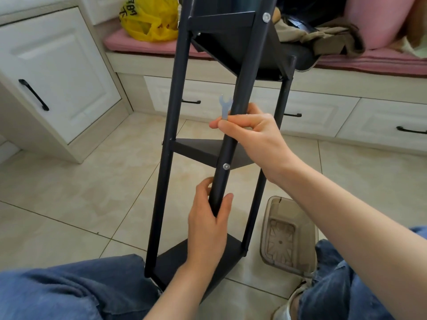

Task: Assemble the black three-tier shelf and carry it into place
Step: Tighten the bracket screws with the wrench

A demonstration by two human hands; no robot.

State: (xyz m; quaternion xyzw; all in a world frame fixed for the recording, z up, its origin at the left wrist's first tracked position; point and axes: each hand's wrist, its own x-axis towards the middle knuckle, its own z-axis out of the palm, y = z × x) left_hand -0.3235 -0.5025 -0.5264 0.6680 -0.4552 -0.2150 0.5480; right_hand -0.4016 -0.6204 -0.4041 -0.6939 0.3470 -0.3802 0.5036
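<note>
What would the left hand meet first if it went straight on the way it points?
Pointing up the black metal shelf pole it grips, the left hand would probably first meet the silver bolt head at the black middle tier.

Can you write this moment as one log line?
left hand: grips front pole low | right hand: grips pole higher, pinches wrench | shelf: three tiers fitted, on floor

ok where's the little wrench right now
In the head view, centre frame, the small wrench sticks up from the right hand, which pinches it just left of the shelf's front pole, above the middle tier.
</note>
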